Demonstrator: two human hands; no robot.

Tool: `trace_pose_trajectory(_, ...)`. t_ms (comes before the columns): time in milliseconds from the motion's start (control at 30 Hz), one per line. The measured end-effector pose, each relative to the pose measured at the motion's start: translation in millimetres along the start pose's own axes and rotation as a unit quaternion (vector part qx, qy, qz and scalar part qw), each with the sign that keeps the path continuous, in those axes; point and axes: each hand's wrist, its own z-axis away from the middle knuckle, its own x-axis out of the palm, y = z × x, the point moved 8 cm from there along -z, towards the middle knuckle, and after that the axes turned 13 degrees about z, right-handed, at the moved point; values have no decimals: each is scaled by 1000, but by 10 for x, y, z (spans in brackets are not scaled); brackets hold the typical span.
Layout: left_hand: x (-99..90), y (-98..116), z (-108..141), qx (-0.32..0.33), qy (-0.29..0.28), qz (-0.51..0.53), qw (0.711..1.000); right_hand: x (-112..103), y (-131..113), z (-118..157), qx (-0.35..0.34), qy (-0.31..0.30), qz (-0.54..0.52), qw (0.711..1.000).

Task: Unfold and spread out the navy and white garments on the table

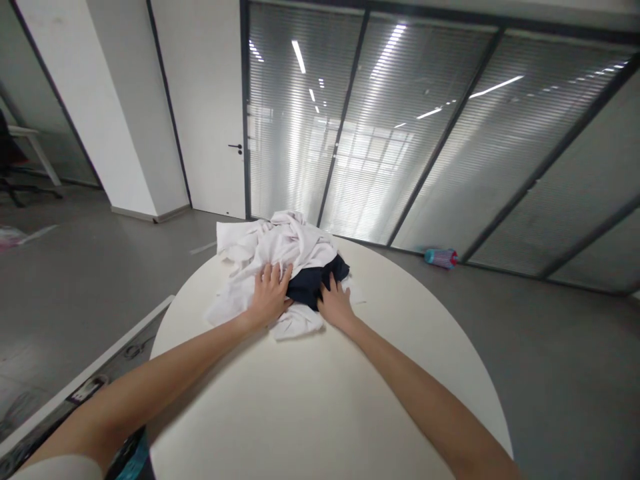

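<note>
A crumpled white garment [295, 240] lies heaped at the far side of the round white table [320, 400]. On its near right part is a bunched navy-blue piece of cloth [306, 285]; whether it is a separate piece I cannot tell. My left hand [270, 293] rests on the white fabric with fingers spread, just left of the navy part. At the navy part's right end, my right hand [336, 301] presses down with its fingers apart. White fabric also pokes out beneath both hands.
Behind the table stands a glass partition [370, 153] with blinds, beside a white door [210, 120]. A blue and red patterned bundle [441, 258] lies on the floor at its foot. A socket strip [87, 390] with cables is at lower left, an office chair [15, 167] at far left.
</note>
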Motion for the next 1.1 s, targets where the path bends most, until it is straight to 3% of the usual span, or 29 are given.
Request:
trace_pose_trajectory(133,-3,-42,-1,18,14,11,1000,-16,-24,-224,-14,17,3,1000)
trace_pose_trajectory(267,14,-92,9,29,12,33,999,0,25,-239,-20,37,-9,999)
trace_pose_trajectory(533,-66,-215,-11,45,-21,51,997,-97,92,-121,22,71,-28,997)
trace_pose_trajectory(733,-198,-281,-10,80,-60,70,993,-149,361,213,9,85,-92,992)
trace_pose_trajectory(800,-325,-172,36,93,-35,86,991,-176,502,407,-11,95,-116,989)
trace_pose_trajectory(867,-443,68,140,141,-36,123,982,-199,644,634,-31,102,-143,984)
trace_pose_trajectory(1000,-505,622,579,294,-209,237,902,-256,875,1078,-47,130,-178,974)
trace_pose_trajectory(1100,-607,639,841,307,-266,263,875,-313,974,1270,-39,152,-205,966)
